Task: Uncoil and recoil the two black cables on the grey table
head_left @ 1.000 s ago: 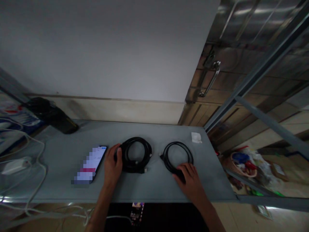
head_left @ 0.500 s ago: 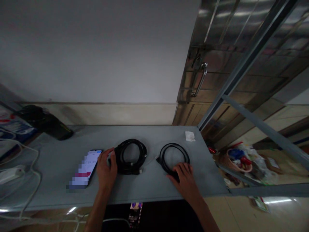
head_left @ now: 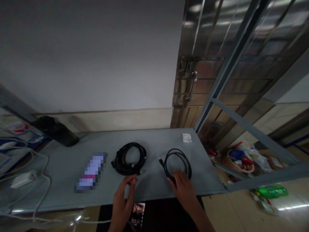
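Note:
Two coils of black cable lie on the grey shelf. The thicker left coil (head_left: pixel 119 159) has several plug ends showing along its loops. Just in front of it is my left hand (head_left: pixel 123 199), thumb and fingertips pinched together; whether anything is between them is too small to make out. The thinner right coil (head_left: pixel 189 162) has a connector end sticking out at its left. My right hand (head_left: pixel 183 188) is closed over the near side of this coil, its thumb at the left and the fingers hiding part of the loops.
A phone (head_left: pixel 93 172) with a pixelated screen lies on the shelf (head_left: pixel 154 138) to the left. Behind it rests a black bottle (head_left: pixel 56 130). White cords and a white power strip (head_left: pixel 23 179) are at far left, a small white paper (head_left: pixel 186 138) at back right. A metal post (head_left: pixel 217 87) rises at right.
My left hand has left the left side of the thicker coil and moved right and nearer to me, now pinched. My right hand stays on the thinner coil. The view has shifted slightly.

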